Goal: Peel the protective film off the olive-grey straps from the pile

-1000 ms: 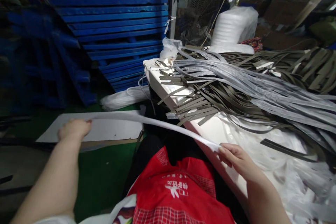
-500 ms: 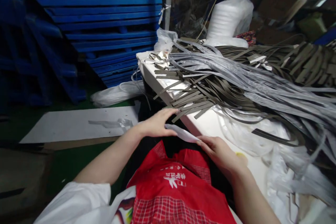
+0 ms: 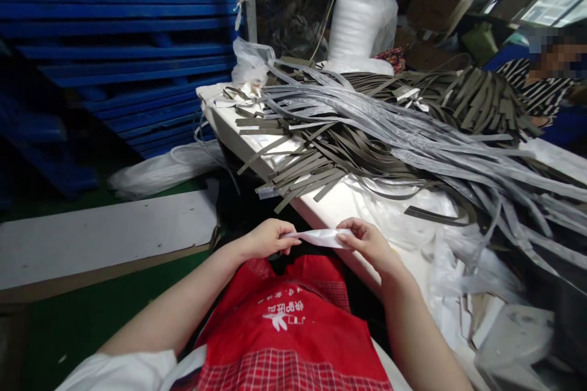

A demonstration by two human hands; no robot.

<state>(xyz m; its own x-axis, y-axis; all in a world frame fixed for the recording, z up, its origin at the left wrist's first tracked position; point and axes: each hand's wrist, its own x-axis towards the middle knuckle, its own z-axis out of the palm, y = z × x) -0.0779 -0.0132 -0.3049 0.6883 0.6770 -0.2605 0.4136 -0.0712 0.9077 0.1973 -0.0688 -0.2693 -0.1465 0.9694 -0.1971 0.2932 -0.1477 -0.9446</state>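
Observation:
A short, whitish plastic sleeve (image 3: pixel 321 237) stretches between my two hands, just above the red apron. My left hand (image 3: pixel 270 238) pinches its narrowed left end between thumb and fingers. At the wider right end, my right hand (image 3: pixel 367 243) grips it with thumb and fingertips. Beyond the hands, dark grey flat strips (image 3: pixel 312 177) lie in a loose heap, their cut ends hanging over the edge of the white table (image 3: pixel 316 211). Long strips in clear plastic sleeves (image 3: pixel 367 104) run across that heap.
Blue pallets (image 3: pixel 137 43) are stacked at the left. A white foam roll (image 3: pixel 358 27) stands at the table's far side. Crumpled clear plastic (image 3: pixel 472 263) lies to the right. A white board (image 3: pixel 110 229) is on the green floor. Another person in a striped top (image 3: pixel 545 91) is at the far right.
My left hand has closed on the plastic piece's left end, where its fingers were spread before. The piece is now level between both hands. The view has turned right, bringing another person in.

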